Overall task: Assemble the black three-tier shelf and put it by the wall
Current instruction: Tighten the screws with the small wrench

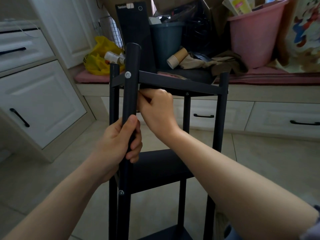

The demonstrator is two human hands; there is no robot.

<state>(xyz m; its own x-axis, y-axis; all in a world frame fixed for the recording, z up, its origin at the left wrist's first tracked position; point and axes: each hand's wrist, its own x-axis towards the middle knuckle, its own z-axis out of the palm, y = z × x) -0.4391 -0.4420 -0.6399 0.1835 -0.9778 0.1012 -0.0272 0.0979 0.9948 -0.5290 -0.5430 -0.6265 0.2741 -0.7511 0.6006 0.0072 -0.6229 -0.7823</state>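
Fingers (136, 147) of the left hand (117, 144) are wrapping round the near post (129, 94) of the black three-tier shelf (220, 118), with the thumb pressing on the post's front face; this hand is gripping firmly. Just above those fingers, the right hand (157, 110) is reaching in from the right. Its own fingers are curling tightly against the same post, directly under the top tier (178, 84); whether they are pinching anything cannot be told, since the fingertips are hiding behind the post.

The shelf is standing upright on the tiled floor (259, 161), directly in front of the person. A silver screw head (128, 74) is showing on the post above both hands, where the top tier is meeting it. A second screw head (121, 192) is showing below the left fingers, level with the middle tier (161, 168). The bottom tier (166, 234) is lying lower still, at the picture's edge.

Beyond the fingers, a bench with a pink cushion (259, 77) is carrying a yellow bag (100, 54), a stack of paper cups (174, 60), a grey bin (166, 42) and a pink bucket (254, 32). White drawers (43, 94) with black handles are standing left of the hands.
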